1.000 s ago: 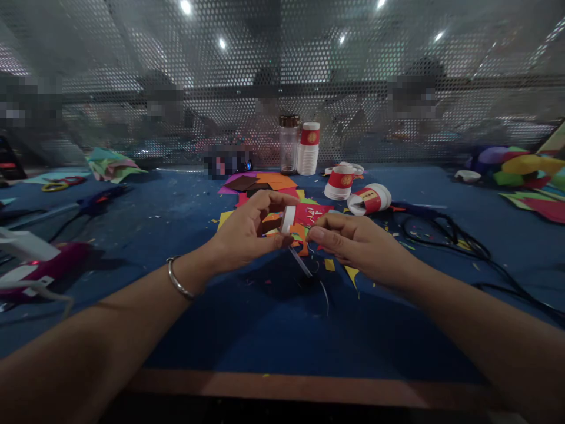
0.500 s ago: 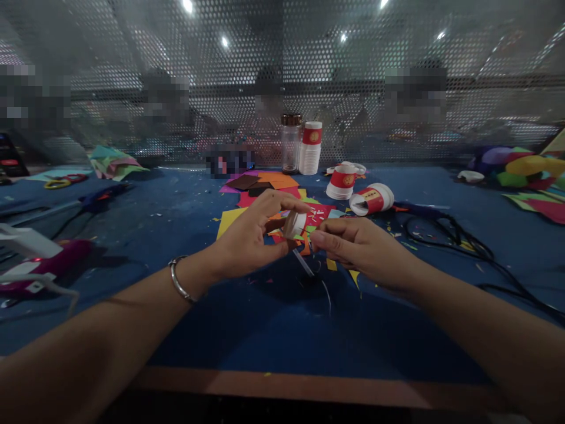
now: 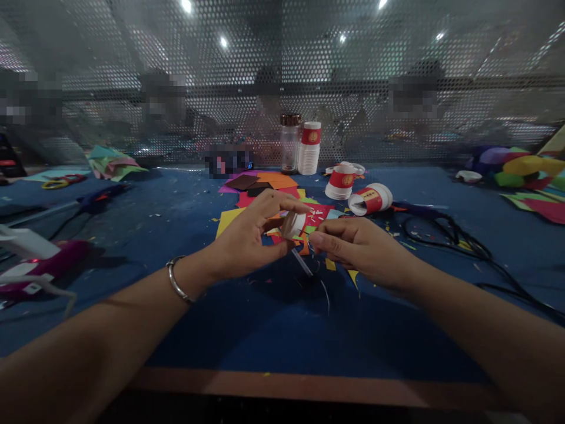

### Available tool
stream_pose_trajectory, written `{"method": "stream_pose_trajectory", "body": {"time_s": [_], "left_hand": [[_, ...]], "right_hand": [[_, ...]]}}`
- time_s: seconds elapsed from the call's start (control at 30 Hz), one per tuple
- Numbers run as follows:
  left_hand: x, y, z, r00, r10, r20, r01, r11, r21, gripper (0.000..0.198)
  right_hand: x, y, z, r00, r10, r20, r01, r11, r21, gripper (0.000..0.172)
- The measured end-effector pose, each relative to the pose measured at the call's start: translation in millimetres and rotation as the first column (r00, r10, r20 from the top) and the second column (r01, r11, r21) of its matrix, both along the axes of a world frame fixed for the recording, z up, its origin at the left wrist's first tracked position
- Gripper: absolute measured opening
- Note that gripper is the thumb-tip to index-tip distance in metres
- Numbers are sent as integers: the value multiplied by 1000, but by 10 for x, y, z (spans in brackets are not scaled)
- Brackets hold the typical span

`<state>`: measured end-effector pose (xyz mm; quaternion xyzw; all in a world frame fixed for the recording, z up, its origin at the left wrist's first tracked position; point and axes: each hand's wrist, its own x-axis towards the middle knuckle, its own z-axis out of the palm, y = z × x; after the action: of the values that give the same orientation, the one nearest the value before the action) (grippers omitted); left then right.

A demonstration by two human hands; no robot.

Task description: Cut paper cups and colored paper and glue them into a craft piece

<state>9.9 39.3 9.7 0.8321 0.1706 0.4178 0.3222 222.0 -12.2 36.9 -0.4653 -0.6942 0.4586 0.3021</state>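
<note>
In the middle of the head view, my left hand (image 3: 251, 235) grips a small paper cup (image 3: 296, 224) between its thumb and fingers. The cup lies tilted on its side, white at the rim end, and overlaps bright scraps behind it. Close against the cup's right side, my right hand (image 3: 353, 244) has thumb and forefinger pinched together. What the pinch holds, if anything, is too small to make out. Under the hands are cut pieces of coloured paper (image 3: 331, 265) and a clear stick (image 3: 302, 262) with a thin strand trailing from it.
Behind stand a glass jar (image 3: 290, 144), a stack of paper cups (image 3: 309, 150) and an upright red-and-white cup (image 3: 340, 181); another cup (image 3: 371, 199) lies sideways. A glue gun's black cable (image 3: 454, 238) curls at right. Scissors (image 3: 64, 180) and a purple power strip (image 3: 48, 262) are left.
Both hands and the cup stay almost in place. The whole view has shifted very slightly.
</note>
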Motion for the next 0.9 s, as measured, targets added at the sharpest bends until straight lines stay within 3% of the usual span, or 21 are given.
{"method": "stream_pose_trajectory", "body": {"time_s": [0.23,0.33,0.47,0.57,0.67,0.9], "left_hand": [[-23,6,-5,1000,2,8,-3,998,67,50],[-26,-11,19,1000,17,18,-18,999,30,47],[-25,-12,66,1000,3,24,2,972,-234,41],[-4,-17,90,999,33,-9,-33,890,-455,31],[42,-57,113,996,21,-90,-69,814,-576,23],[95,-196,164,924,28,-380,-210,870,-445,19]], "right_hand": [[26,9,-28,1000,5,9,-5,1000,27,43],[39,12,-23,999,-5,39,4,999,32,42],[47,17,4,995,-18,101,7,993,114,44],[46,21,14,994,-51,102,32,983,181,43],[38,23,-1,995,-82,56,68,974,217,42],[11,31,-69,997,-67,48,57,981,183,37]]}}
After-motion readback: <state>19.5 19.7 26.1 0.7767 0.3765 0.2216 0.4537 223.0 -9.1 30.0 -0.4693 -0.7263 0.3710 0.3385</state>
